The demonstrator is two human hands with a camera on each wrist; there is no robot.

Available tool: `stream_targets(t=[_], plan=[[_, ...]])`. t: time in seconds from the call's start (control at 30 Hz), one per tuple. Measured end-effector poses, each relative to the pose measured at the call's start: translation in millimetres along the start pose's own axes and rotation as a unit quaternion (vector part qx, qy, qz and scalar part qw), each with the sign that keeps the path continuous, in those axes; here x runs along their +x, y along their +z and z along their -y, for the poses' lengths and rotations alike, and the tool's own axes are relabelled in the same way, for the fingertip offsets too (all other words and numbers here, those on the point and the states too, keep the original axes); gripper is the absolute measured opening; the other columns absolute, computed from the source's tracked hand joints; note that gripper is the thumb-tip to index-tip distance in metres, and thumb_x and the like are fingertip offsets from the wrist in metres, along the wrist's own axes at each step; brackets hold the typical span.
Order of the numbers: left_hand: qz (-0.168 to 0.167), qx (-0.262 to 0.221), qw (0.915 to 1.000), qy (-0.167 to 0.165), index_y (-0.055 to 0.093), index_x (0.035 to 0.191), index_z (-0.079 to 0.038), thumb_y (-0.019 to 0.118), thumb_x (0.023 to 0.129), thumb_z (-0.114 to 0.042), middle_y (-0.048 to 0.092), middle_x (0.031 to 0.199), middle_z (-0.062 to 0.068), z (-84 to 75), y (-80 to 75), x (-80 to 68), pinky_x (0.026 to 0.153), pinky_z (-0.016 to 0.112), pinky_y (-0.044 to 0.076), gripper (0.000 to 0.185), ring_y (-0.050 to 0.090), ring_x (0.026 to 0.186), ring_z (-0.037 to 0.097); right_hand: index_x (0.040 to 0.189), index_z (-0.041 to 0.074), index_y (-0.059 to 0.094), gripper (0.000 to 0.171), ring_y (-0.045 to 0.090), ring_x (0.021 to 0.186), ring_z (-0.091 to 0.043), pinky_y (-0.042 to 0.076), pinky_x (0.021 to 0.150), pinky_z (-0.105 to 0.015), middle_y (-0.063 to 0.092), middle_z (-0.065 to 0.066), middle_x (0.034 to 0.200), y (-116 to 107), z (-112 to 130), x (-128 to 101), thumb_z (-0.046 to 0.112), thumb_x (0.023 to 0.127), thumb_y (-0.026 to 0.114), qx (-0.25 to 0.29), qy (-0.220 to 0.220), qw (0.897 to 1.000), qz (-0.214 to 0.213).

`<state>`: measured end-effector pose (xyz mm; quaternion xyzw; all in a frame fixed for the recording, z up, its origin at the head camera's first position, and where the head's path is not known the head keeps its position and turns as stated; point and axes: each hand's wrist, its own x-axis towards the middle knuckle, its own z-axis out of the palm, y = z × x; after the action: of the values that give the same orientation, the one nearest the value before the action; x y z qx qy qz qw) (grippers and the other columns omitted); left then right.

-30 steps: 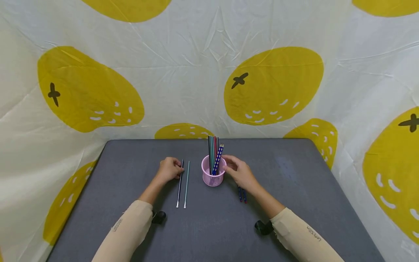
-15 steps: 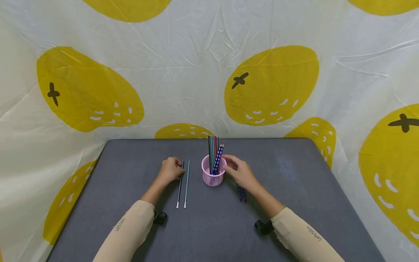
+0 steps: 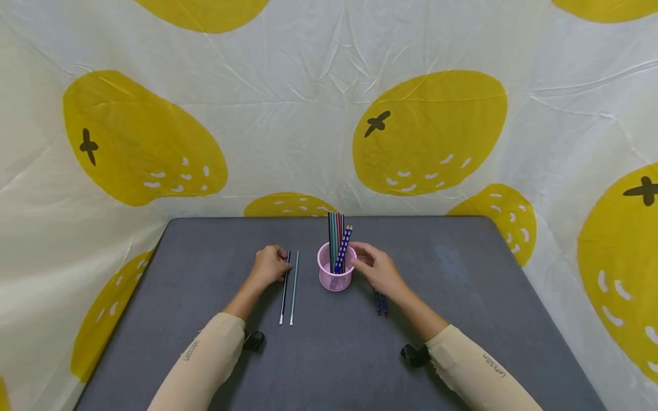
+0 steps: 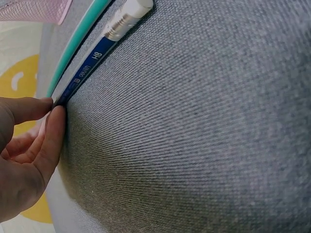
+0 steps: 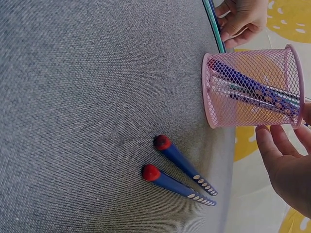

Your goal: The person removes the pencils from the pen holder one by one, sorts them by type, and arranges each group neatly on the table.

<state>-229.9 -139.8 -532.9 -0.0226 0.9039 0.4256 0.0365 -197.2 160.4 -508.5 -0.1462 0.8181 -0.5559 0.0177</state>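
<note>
With thumb and fingertips, my left hand [image 3: 268, 266] pinches a dark blue pencil [image 4: 94, 57] near its far end; the pencil has a white eraser and "HB" on its barrel. A teal pencil [image 3: 295, 290] lies beside it, just to the right and nearly parallel. My right hand [image 3: 381, 274] holds the rim and side of a pink mesh pencil cup [image 3: 334, 282], its thumb at the rim and other fingers along the outer wall. Several pencils [image 3: 336, 231] stand in the cup, teal, black, red and blue with white dots.
Two blue dotted pencils with red ends, an upper pencil [image 5: 182, 161] and a lower pencil [image 5: 171, 182] in the right wrist view, lie under my right forearm. The dark grey tabletop [image 3: 329, 365] ends at a white cloth [image 3: 298, 142] printed with yellow fruit.
My left hand has shifted slightly to the right with the dark blue pencil, closer to the teal one. The right hand stays in place at the cup.
</note>
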Motion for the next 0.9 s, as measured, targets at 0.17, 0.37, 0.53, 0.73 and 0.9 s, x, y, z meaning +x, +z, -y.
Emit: stream_targets(t=[0.17,0.37,0.53,0.73,0.9], plan=[[0.006,-0.012,0.9999,-0.005,0.067,0.1,0.006,0.081,0.082,0.0,0.071,0.075,0.014,0.1,-1.1,0.5,0.045,0.028,0.058,0.023,0.064,0.046,0.012,0.138,-0.001,0.062,0.04,0.07,0.11,-0.037,0.056,0.09,-0.019,0.069,-0.025,0.126,-1,1,1,0.006,0.098,0.069,-0.004,-0.002,1.0,-0.001],[0.003,-0.022,0.9997,-0.006,0.067,0.103,0.006,0.079,0.086,-0.007,0.073,0.078,0.015,-0.6,-9.3,1.0,0.046,0.029,0.058,0.024,0.063,0.045,0.011,0.138,0.0,0.062,0.041,0.07,0.111,-0.036,0.056,0.091,-0.02,0.069,-0.024,0.127,1,0,2,0.008,0.099,0.069,-0.004,-0.004,1.0,0.003],[-0.008,-0.017,0.9996,0.022,0.067,0.114,0.006,0.078,0.09,-0.015,0.074,0.086,0.015,-11.8,-20.4,-2.4,0.05,0.03,0.059,0.034,0.069,0.053,0.02,0.138,-0.001,0.061,0.042,0.07,0.111,-0.036,0.057,0.091,-0.024,0.069,-0.025,0.127,2,1,0,0.008,0.098,0.069,-0.004,-0.004,1.0,0.0],[-0.011,-0.033,0.9957,0.086,0.065,0.126,0.003,0.08,0.091,-0.021,0.073,0.111,0.02,-35.6,-25.4,-13.3,0.078,0.041,0.064,0.045,0.074,0.094,0.031,0.139,-0.005,0.059,0.041,0.068,0.116,-0.039,0.056,0.093,-0.021,0.067,-0.027,0.13,2,-2,-1,0.006,0.1,0.066,0.013,-0.011,1.0,-0.003],[0.016,-0.05,0.9921,0.114,0.063,0.131,-0.001,0.08,0.091,-0.022,0.071,0.122,0.022,-51.0,-19.9,-23.3,0.09,0.047,0.061,0.049,0.073,0.103,0.031,0.138,-0.004,0.06,0.039,0.067,0.118,-0.039,0.053,0.093,-0.015,0.068,-0.026,0.13,1,-3,-3,0.006,0.101,0.065,0.03,-0.01,0.999,-0.008]])
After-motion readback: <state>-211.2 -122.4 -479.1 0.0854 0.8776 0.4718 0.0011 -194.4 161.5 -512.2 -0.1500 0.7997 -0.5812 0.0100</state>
